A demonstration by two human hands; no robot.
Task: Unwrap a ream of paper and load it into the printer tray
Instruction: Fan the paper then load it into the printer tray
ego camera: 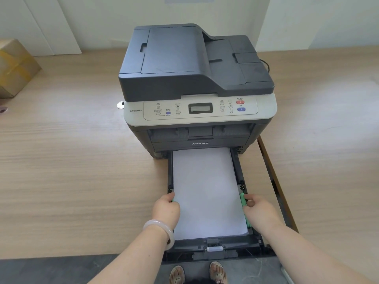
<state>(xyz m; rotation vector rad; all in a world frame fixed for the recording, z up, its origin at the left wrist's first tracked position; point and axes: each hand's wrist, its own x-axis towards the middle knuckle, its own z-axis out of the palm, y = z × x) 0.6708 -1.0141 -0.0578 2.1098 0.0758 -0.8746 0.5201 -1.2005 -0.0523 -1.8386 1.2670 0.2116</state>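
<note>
A dark grey and beige printer [196,78] stands on a wooden table. Its black paper tray [213,245] is pulled out toward me over the table's front edge. A stack of white paper [207,191] lies flat inside the tray. My left hand [166,210] pinches the green side guide at the tray's left wall. My right hand [259,212] grips the green side guide [244,203] at the tray's right wall. Both guides sit against the long edges of the paper. No wrapper is in view.
The wooden table [71,171] spreads wide to the left and right of the printer. A cardboard box [14,66] sits at the far left. A small round metal cap [120,104] lies by the printer's left corner. A cable [265,65] leaves the printer's right rear.
</note>
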